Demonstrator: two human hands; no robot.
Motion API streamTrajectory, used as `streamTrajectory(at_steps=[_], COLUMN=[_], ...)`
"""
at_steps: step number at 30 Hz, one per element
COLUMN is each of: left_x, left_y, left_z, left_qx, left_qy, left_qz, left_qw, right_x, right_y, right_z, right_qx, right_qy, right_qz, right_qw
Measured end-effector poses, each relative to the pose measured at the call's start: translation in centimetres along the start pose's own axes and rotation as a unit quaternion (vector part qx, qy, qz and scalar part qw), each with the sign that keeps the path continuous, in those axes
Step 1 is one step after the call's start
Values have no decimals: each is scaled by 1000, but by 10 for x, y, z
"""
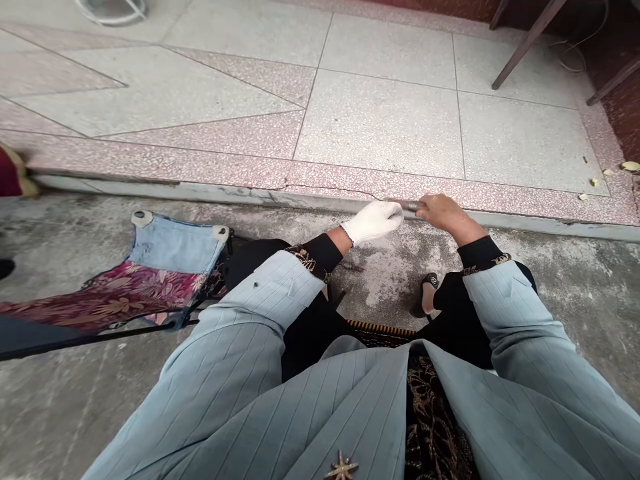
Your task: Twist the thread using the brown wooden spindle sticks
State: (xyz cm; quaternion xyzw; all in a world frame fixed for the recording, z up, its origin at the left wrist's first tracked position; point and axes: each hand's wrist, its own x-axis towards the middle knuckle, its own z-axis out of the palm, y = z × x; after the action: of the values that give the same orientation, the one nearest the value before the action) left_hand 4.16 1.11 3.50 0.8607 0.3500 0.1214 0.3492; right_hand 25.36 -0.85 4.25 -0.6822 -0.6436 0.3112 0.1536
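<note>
A thin, rust-brown metal rod (411, 205) with a ridged, thread-like stretch spans the gap between my two hands, just over the edge of the step. My left hand (374, 221), in a white knit glove, is closed with curled fingers at the rod's left end. Bare, my right hand (444, 213) grips the other end in its closed fingers. How the gloved fingertips meet the rod is partly hidden. On the concrete below my left wrist lies a similar ridged metal piece (351, 266).
A folding chair (165, 247) with denim and floral cloth stands to my left. The raised step (380, 127) of speckled tile runs across in front. Table legs (527, 47) stand at the upper right, near several fallen leaves (595, 181). My shoe (429, 283) rests on the concrete.
</note>
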Motion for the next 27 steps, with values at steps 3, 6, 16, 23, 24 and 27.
streamTrajectory(at_steps=[3, 6, 16, 23, 24, 27], left_x=[1, 2, -5, -5, -5, -3], left_y=[-5, -11, 5, 13, 12, 6], left_z=[-6, -10, 1, 6, 7, 10], left_qx=[44, 0, -299, -294, -280, -216], left_qy=[-59, -111, -83, -84, -85, -83], left_qz=[35, 70, 11, -2, -1, -10], left_qw=[997, 991, 951, 952, 956, 973], right_x=[-5, -14, -24, -9, -7, -3], right_y=[-3, -7, -8, -4, -3, -1], right_z=[-1, -15, -41, -15, -13, -9], right_qx=[-35, 27, 298, 222, 191, 65], right_qy=[-216, -383, -126, -76, -75, -64], right_qz=[-7, -73, -54, -11, -8, -2], right_qw=[976, 920, 944, 972, 979, 996])
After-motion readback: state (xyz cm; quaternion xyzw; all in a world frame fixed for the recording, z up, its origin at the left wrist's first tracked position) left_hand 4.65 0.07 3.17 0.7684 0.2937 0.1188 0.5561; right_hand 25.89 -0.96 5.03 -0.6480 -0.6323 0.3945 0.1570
